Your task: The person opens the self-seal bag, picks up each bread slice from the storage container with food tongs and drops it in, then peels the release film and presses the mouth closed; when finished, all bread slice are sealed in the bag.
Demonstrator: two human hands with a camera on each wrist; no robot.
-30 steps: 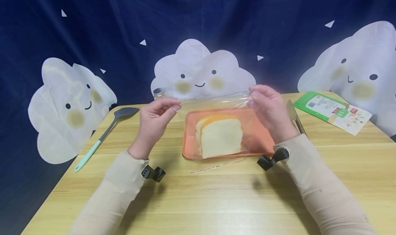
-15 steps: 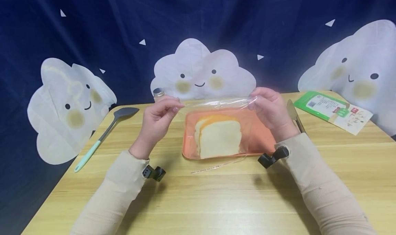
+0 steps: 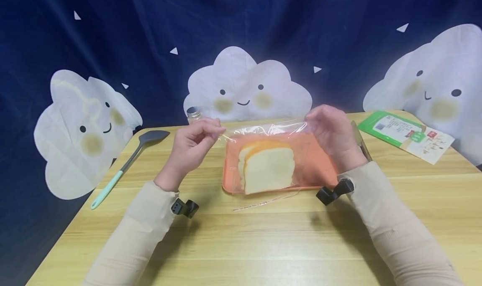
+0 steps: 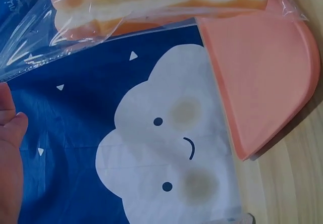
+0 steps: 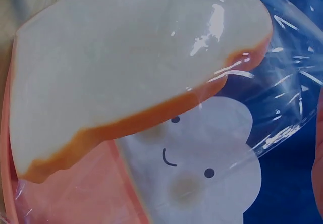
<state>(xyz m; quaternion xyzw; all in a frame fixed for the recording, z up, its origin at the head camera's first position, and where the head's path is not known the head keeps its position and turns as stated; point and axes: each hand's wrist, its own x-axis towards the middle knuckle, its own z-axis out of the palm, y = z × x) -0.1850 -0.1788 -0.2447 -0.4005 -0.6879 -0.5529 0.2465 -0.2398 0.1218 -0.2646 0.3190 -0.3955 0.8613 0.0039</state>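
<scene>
A clear plastic bag (image 3: 233, 131) hangs upright between my hands, with bread slices (image 3: 269, 169) inside. Its top corner is pinched by the thumb and forefinger of my left hand (image 3: 192, 146), which shows only partly at the edge of the left wrist view. My right hand (image 3: 331, 131), blurred, grips the opposite end of the top edge with curled fingers; the exact fingertip contact is hidden. Behind and below the bag lies a coral-pink tray (image 3: 320, 169). In the right wrist view the front slice (image 5: 126, 57) fills much of the picture, under shiny film.
On the left lies a spatula (image 3: 120, 169) with a grey head and mint handle. A silver-lidded jar (image 3: 193, 113) stands behind my left hand. A green-and-white packet (image 3: 408, 135) and a partly hidden metal utensil (image 3: 359, 140) lie right. A thin printed strip (image 3: 256, 205) lies before the tray.
The bag's top edge has sunk slightly and wrinkled more. My left hand has shifted a little to the right; my right hand has turned and its fingers have curled in.
</scene>
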